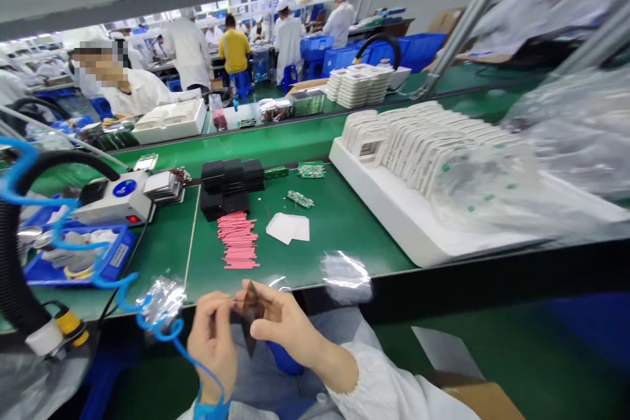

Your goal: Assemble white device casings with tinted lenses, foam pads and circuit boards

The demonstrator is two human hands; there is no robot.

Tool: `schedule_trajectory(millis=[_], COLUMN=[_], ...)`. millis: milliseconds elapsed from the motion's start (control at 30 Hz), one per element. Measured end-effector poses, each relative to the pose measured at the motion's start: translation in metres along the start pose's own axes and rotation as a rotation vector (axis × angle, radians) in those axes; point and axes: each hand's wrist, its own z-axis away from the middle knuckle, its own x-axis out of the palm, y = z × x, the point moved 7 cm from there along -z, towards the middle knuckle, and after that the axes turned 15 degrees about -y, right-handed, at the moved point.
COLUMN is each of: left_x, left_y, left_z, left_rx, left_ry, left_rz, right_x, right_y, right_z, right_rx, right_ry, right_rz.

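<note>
Just in front of the bench edge, my right hand (290, 325) grips a thin dark flat piece (252, 315), seen nearly edge-on, between thumb and fingers. My left hand (214, 331) has its thumb and fingertips pinched together close to that piece's upper edge; what they hold is too small to make out. A blue wristband (211, 409) with a coiled blue cord is on my left wrist. Beyond the hands lie a stack of pink strips (239, 241), two white sheets (289, 228), a small green circuit board (300, 199) and stacked black flat blocks (231, 185).
A white foam tray (388, 213) of white plastic frames fills the right side. At left stand a blue bin (115, 262), a white box with a red switch (115, 200) and a black hose (10, 275). Clear film (347, 275) overhangs the front edge. Co-workers sit beyond.
</note>
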Motion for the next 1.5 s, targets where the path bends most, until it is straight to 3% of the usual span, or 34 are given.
schedule_trajectory(millis=[67,167,267,333,400,467,500,533,600,667,733,833,867,900,967,1100,1267,1400,1500], left_x=[-0.032,-0.095,-0.118,-0.103,-0.063,0.003,0.026,0.042,0.056,0.054,0.038,0.009,0.005,0.005,0.009,0.014,0.013,0.013,0.013], left_y=[-0.022,-0.058,-0.069,-0.052,-0.033,-0.016,-0.006,-0.001,-0.002,-0.015,-0.033,-0.057,-0.063,-0.067,-0.070,-0.066,-0.068,-0.069,-0.068], left_z=[-0.006,-0.021,-0.046,-0.051,-0.045,-0.035,-0.028,-0.022,-0.019,-0.026,-0.039,-0.050,-0.051,-0.051,-0.050,-0.047,-0.045,-0.043,-0.042], left_rx=[-0.146,-0.387,-0.472,-0.354,-0.252,-0.215,-0.212,-0.221,-0.251,-0.272,-0.254,-0.189,-0.176,-0.167,-0.143,-0.104,-0.128,-0.125,-0.140], left_ry=[0.148,0.388,0.312,0.259,0.107,-0.303,-0.408,-0.469,-0.506,-0.474,-0.325,0.036,0.102,0.123,0.122,0.113,0.093,0.114,0.124], left_rz=[-0.052,-0.336,-0.635,-0.616,-0.293,0.192,0.307,0.339,0.361,0.355,0.333,0.258,0.232,0.201,0.118,0.004,-0.022,-0.017,-0.006], right_x=[-0.011,-0.025,-0.029,-0.028,-0.022,-0.015,-0.012,-0.009,-0.006,-0.006,-0.019,-0.070,-0.093,-0.119,-0.162,-0.232,-0.278,-0.286,-0.282], right_y=[-0.008,-0.027,-0.045,-0.055,-0.065,-0.072,-0.073,-0.074,-0.079,-0.093,-0.116,-0.170,-0.196,-0.224,-0.274,-0.338,-0.361,-0.362,-0.349], right_z=[0.002,0.009,0.013,0.013,0.010,0.007,0.006,0.005,0.007,0.009,0.011,0.002,-0.003,-0.007,-0.018,-0.035,-0.048,-0.054,-0.050], right_rx=[-0.047,-0.069,-0.033,-0.013,-0.011,-0.002,0.009,0.023,0.015,-0.024,-0.023,0.155,0.245,0.352,0.413,0.558,0.769,0.895,0.969], right_ry=[0.100,0.162,0.140,0.132,0.137,0.142,0.141,0.134,0.098,0.038,0.012,0.150,0.287,0.461,0.628,0.748,0.667,0.606,0.514], right_rz=[-0.008,0.027,0.100,0.208,0.402,0.600,0.678,0.745,0.890,1.092,1.300,1.662,1.824,1.971,2.024,2.046,2.037,2.061,2.076])
